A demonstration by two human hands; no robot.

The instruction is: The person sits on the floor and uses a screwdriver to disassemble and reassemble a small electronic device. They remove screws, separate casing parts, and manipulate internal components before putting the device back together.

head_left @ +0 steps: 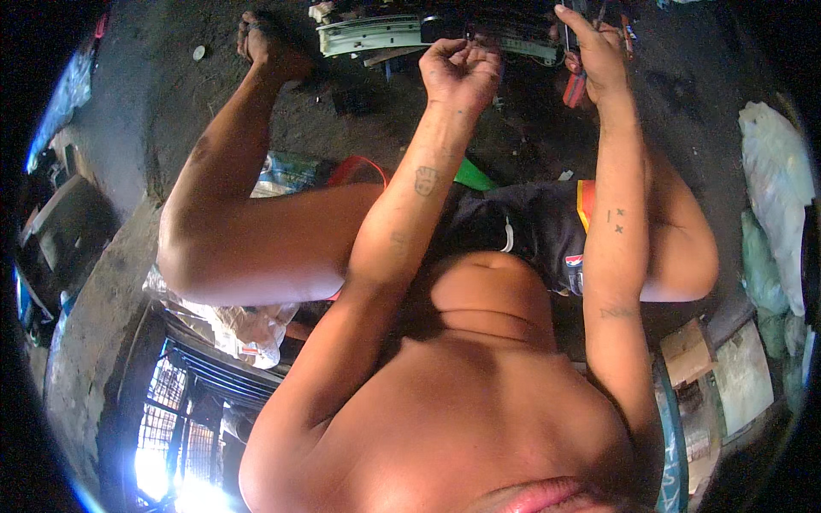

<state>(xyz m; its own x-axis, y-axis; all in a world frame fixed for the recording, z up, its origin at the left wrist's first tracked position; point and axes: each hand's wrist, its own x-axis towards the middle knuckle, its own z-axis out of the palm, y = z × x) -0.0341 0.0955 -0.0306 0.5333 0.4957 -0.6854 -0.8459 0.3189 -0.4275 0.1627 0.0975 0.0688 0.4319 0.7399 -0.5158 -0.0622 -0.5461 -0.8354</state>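
At the top of the head view lies a long, pale slatted device with a dark part in its middle. My left hand is at its near edge, fingers curled inward; what they grip, if anything, is hidden. To the right, my right hand holds a screwdriver with a red handle pointing down toward me. Its thumb or forefinger stretches up past the device's right end. Part of the device runs out of the picture.
A small round disc lies on the dark floor beside my left foot. Pale plastic sacks stand at the far right, near a cardboard piece. A clear plastic bag lies behind my left leg. A green piece shows between my legs.
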